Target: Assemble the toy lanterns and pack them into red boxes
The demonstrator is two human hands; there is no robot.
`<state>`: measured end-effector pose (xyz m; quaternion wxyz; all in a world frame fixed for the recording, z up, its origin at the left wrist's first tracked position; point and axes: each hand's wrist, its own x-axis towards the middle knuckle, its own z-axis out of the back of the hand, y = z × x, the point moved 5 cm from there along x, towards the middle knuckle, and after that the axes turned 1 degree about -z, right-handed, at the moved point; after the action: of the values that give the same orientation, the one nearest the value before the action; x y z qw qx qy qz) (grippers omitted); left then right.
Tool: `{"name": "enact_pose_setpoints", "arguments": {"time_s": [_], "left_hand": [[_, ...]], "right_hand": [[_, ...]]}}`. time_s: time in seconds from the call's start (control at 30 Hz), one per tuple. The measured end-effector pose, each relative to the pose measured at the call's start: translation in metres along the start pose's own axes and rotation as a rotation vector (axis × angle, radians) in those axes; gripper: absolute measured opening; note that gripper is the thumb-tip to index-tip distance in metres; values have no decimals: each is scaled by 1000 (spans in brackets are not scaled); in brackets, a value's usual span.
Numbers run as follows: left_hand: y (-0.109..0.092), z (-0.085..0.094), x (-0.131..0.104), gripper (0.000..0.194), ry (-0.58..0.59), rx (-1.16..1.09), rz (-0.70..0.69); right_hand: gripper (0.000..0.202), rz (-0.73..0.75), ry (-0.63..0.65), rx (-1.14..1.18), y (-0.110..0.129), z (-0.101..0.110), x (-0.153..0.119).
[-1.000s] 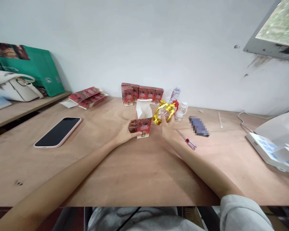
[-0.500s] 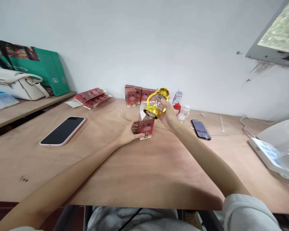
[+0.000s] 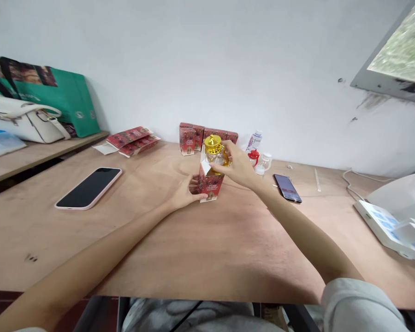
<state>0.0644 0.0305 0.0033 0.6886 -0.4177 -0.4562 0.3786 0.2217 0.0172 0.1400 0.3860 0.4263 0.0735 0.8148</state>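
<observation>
My left hand (image 3: 186, 192) is closed around the lower left side of a red printed box (image 3: 210, 185), which stands upright on the table with its top flaps up. In my right hand (image 3: 238, 165) is a small gold lantern (image 3: 213, 145) with a clear middle. It is upright at the mouth of the box, and its base is hidden behind the flap and inside the box. Behind my right hand stand a red lantern (image 3: 253, 157) and a white lantern (image 3: 263, 163).
Several red boxes (image 3: 187, 140) stand by the wall, with a bottle (image 3: 254, 140) to their right. Flattened red cartons (image 3: 133, 139) lie at the back left. A pink-cased phone (image 3: 90, 188) and a dark phone (image 3: 287, 187) lie on the table (image 3: 180, 253). A power strip (image 3: 389, 228) is at right.
The gold lantern has gone from tilted above the box to upright, with its lower part down in the box opening. My right hand moved with it; my left hand stayed on the box.
</observation>
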Motion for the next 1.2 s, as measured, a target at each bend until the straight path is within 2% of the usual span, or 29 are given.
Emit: {"name": "enact_pose_setpoints", "arguments": {"time_s": [0.1, 0.17, 0.27, 0.37, 0.47, 0.53, 0.63, 0.77, 0.93, 1.0, 1.13, 1.2], "left_hand": [[2, 1, 0, 70, -1, 7, 8], [2, 1, 0, 70, -2, 14, 10], [0, 0, 1, 71, 3, 19, 2], [-2, -1, 1, 71, 11, 20, -13], [-1, -1, 2, 71, 1, 37, -9], [0, 0, 2, 71, 0, 37, 0], [3, -1, 3, 70, 11, 29, -5], [4, 0, 3, 69, 8, 33, -18], [-1, -2, 0, 69, 22, 55, -13], [-2, -4, -1, 76, 26, 50, -28], [-1, -4, -3, 103, -5, 53, -96], [-2, -5, -4, 101, 15, 89, -132]], "right_hand": [[53, -36, 94, 60, 4, -12, 5], [60, -55, 104, 166, 1, -16, 6], [70, 21, 87, 261, -5, -12, 5], [70, 94, 194, 294, -11, -8, 5], [69, 71, 288, 294, -16, -7, 7], [68, 51, 268, 225, -16, -6, 11], [58, 11, 253, 80, -16, -10, 16], [35, -4, 357, -9, -16, -23, 18], [23, 54, 442, -31, -15, -26, 19], [22, 77, 481, -50, -12, -26, 20], [18, 100, 562, -62, -8, -26, 22], [16, 84, 614, -31, -10, -29, 22]]}}
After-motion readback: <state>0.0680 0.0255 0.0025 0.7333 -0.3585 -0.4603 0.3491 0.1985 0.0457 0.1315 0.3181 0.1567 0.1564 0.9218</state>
